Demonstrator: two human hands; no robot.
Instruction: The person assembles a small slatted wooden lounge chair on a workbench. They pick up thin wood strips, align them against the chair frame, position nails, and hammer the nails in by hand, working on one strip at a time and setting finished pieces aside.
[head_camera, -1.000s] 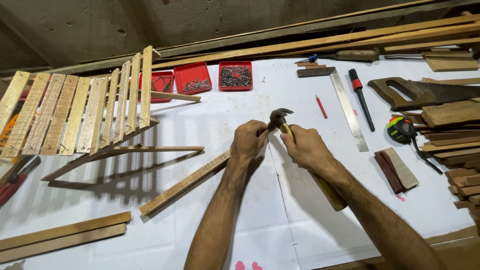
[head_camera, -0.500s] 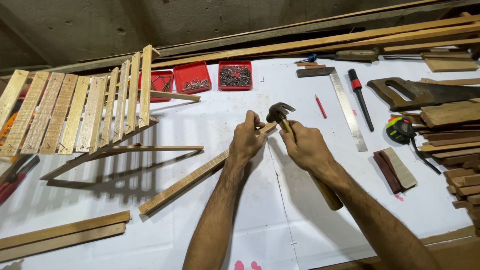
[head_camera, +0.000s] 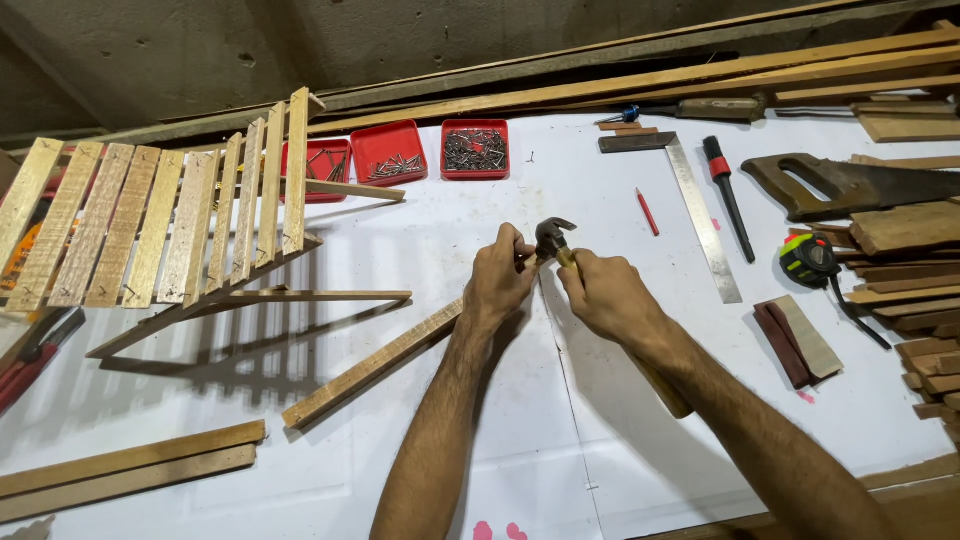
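The left hand (head_camera: 503, 278) is closed around the far end of a long wooden strip (head_camera: 372, 368), which lies diagonally on the white bench (head_camera: 560, 450), from near left up to the middle. The right hand (head_camera: 608, 296) grips the wooden handle of a claw hammer (head_camera: 552, 238) high up, close to the dark metal head; the head sits right at the fingertips of the left hand, over the end of the strip. The lower part of the handle comes out under the right forearm.

As for progress, I judge that much is done already: at the left a slatted wooden frame (head_camera: 170, 225) stands tilted on thin supports, with many slats fixed side by side. The strip in the hands is not joined to anything, and two more strips (head_camera: 130, 470) wait at the near left edge, so some assembly is left.

Three red trays (head_camera: 400, 152) with nails stand at the far side. At the right lie a steel square (head_camera: 690, 200), a red pencil (head_camera: 647, 212), a handsaw (head_camera: 850, 185) and a tape measure (head_camera: 810, 260).

Whether a nail is between the left fingers I cannot tell; the fingers and the hammer head cover that spot. The frame and the wood pile at the right are cut off by the picture edges.
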